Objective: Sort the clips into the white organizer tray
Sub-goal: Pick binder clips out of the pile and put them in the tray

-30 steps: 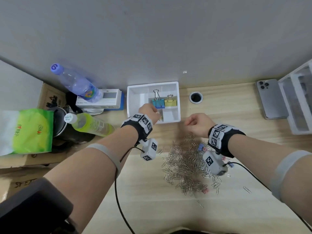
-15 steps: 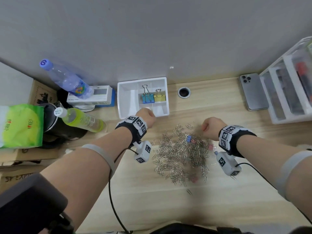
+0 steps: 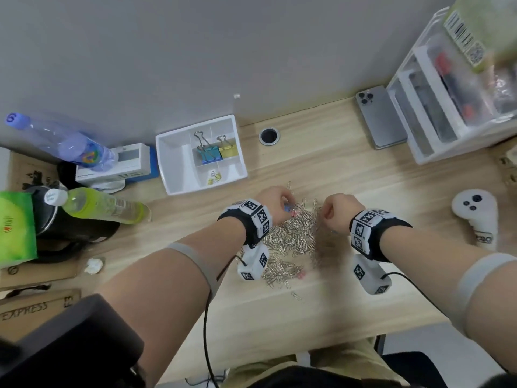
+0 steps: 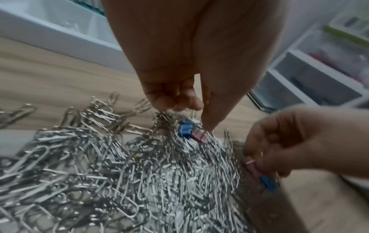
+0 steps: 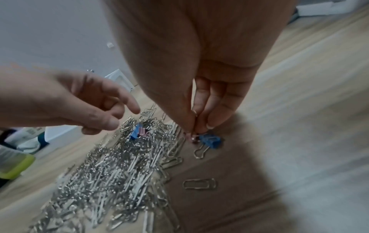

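The white organizer tray [image 3: 170,175] stands at the back of the desk. It holds a teal, a blue and a yellow binder clip [image 3: 215,154], plus a small yellow clip [image 3: 214,177] in a front compartment. A big pile of silver paper clips [image 3: 291,239] lies in front of me. My left hand [image 3: 282,205] hovers over the pile's far edge, fingers loosely curled and holding nothing, just above a small blue binder clip [image 4: 185,130] and a pink one [image 4: 197,135]. My right hand [image 5: 194,129] pinches a small pink binder clip [image 5: 191,137] at the pile's right edge, next to another blue binder clip [image 5: 210,141].
Bottles [image 3: 95,204], a green pack [image 3: 16,222] and boxes crowd the left. A phone [image 3: 380,119] and a clear drawer unit [image 3: 447,102] stand at the back right. A white controller [image 3: 475,217] lies at the right. A cable hole [image 3: 269,136] sits beside the tray.
My left hand has come back from the tray to the pile, and a small yellow clip now shows in the front compartment. My right hand has settled at the pile's right edge.
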Demonstrator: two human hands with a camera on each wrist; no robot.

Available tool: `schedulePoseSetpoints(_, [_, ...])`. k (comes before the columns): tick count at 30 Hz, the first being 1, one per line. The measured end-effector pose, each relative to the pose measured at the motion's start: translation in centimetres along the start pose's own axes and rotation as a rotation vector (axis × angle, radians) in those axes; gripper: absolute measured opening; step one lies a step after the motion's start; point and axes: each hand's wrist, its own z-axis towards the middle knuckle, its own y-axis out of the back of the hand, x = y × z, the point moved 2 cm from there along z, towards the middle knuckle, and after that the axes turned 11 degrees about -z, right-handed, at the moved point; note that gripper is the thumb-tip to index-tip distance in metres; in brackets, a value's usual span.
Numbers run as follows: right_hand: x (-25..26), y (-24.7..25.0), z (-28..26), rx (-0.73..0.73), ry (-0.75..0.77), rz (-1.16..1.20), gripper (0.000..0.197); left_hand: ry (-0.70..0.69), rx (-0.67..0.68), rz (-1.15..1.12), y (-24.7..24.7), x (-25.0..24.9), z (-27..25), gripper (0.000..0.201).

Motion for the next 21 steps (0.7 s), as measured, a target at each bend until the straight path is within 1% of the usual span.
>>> schedulePoseSetpoints(2, [-0.1, -0.3, 0.0, -0.002, -0.019, 0.071, 0.023, -0.020, -0.008, 0.050, -0.7, -0.2, 0.6, 0.021])
schedulePoseSetpoints(4, [-0.3, -0.5, 0.0, 0.041, -0.043, 0.221, 0.019, -0.048, -0.008, 0.111, -1.2, -0.6, 1.1, 0.022])
schedulePoseSetpoints(6, [-0.4, -0.5, 0.2, 0.120, -0.058, 0.333, 0.014, -0.055, -0.001, 0.170, -1.4, -0.9, 1.4, 0.022])
schedulePoseSetpoints(10, [-0.1, 0.2, -0.1, 0.255, -0.077, 0.547, 0.031, -0.008, -0.002, 0.183, -1.4, -0.9, 1.8, 0.009])
schedulePoseSetpoints(13, [-0.1, 0.6, -0.5, 0.270, -0.092, 0.698, 0.035, 0.025, -0.002, 0.111, -1.4, -0.9, 2.0, 0.008])
schedulePoseSetpoints(15, [-0.2, 0.5, -0.6, 0.262, -0.128, 0.697, 0.033, 0.063, 0.000, 0.006, -1.3, -0.8, 1.7, 0.006])
schedulePoseSetpoints(18, [0.3, 0.2, -0.9, 0.311, -0.179, 0.730, 0.028, 0.073, -0.002, -0.161, -1.0, -0.5, 1.2, 0.007])
schedulePoseSetpoints(21, [1.3, 0.1, -1.1, 0.318, -0.181, 0.775, 0.031, 0.070, -0.013, -0.247, -0.2, -0.1, 0.5, 0.012])
